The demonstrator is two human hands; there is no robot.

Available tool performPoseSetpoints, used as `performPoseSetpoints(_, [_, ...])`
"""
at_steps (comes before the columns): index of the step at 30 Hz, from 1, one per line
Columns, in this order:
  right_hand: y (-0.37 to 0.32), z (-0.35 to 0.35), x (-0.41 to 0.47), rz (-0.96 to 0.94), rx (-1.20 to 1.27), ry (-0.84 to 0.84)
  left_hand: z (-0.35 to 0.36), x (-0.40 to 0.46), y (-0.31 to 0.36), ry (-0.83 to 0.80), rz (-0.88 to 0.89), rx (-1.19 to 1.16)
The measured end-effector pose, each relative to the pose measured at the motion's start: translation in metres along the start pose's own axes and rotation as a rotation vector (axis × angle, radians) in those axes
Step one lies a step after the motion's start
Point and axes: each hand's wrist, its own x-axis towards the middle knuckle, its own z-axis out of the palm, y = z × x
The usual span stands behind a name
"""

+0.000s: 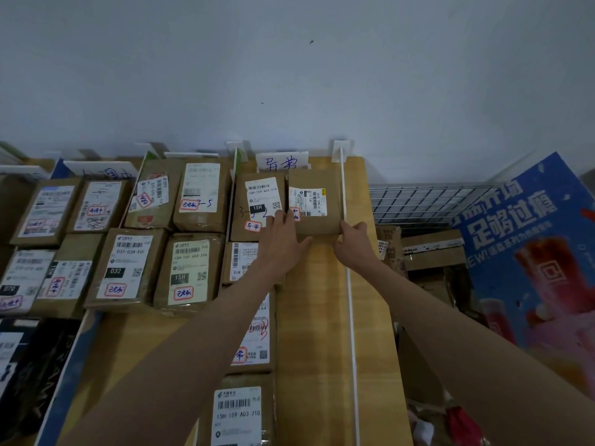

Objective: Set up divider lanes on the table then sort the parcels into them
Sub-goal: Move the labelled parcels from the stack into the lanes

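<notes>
A brown cardboard parcel with a white label lies at the far end of the rightmost lane, against the white divider strip. My left hand grips its near left corner, fingers on top. My right hand holds its near right corner beside the divider. Another white divider bounds the lane's left side. A handwritten lane card stands behind the parcel. Several labelled parcels fill the left half of this lane.
Two more lanes to the left hold several labelled parcels on the wooden table. A wire basket with loose cartons and a blue poster board stand right of the table. Black bags lie at the near left.
</notes>
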Motion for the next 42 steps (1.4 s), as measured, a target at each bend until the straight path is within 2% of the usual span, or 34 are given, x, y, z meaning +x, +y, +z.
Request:
performPoseSetpoints(6, [-0.019, -0.019, -0.024, -0.086, -0.068, 0.143, -0.019, -0.011, -0.001, -0.032, 0.038, 0.085])
performPoseSetpoints(11, [-0.054, -0.041, -0.062, -0.266, -0.303, 0.298, -0.064, -0.045, -0.013, 0.102, 0.037, 0.153])
performPoseSetpoints(17, [-0.113, -0.025, -0.112, -0.453, -0.384, 0.333, -0.125, -0.12, -0.056, 0.247, -0.011, 0.194])
performPoseSetpoints(23, [-0.177, 0.025, -0.171, -0.632, -0.424, 0.341, -0.163, -0.208, -0.128, 0.339, -0.156, 0.226])
performPoseSetpoints(29, [-0.246, 0.086, -0.239, -0.751, -0.416, 0.356, -0.199, -0.307, -0.206, 0.34, -0.316, 0.235])
performPoseSetpoints(32, [-0.276, 0.122, -0.275, -0.788, -0.406, 0.315, -0.214, -0.364, -0.247, 0.409, -0.354, 0.228])
performPoseSetpoints(42, [-0.407, 0.266, -0.386, -0.901, -0.422, 0.276, -0.26, -0.522, -0.415, 0.442, -0.468, 0.237])
